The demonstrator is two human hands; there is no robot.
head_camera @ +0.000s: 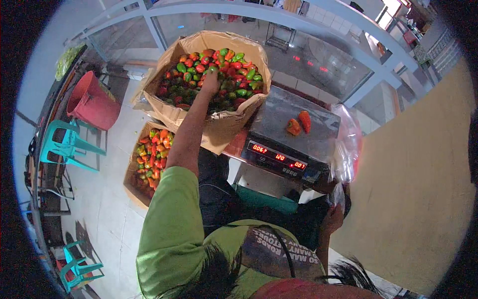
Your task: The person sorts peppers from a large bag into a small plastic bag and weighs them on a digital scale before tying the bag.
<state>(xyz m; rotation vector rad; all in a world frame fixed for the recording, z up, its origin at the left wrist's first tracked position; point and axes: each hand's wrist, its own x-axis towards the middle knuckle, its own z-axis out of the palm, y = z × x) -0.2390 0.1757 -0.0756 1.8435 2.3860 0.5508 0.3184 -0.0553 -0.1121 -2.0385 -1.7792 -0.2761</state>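
Observation:
My left hand reaches into a large cardboard box filled with red, green and orange peppers. Its fingertips are at a green pepper; whether they grip it is hard to make out. Low on the right, my right hand holds the lower end of a clear plastic bag, which drapes along the side of a digital weighing scale. Two orange-red peppers lie on the metal platform of the scale, and red digits glow on its front display.
A second cardboard box of peppers stands on the floor at left. Beyond it are a red plastic bin and teal plastic chairs. A glass partition rises behind the scale. A tan board-like surface spans the right side.

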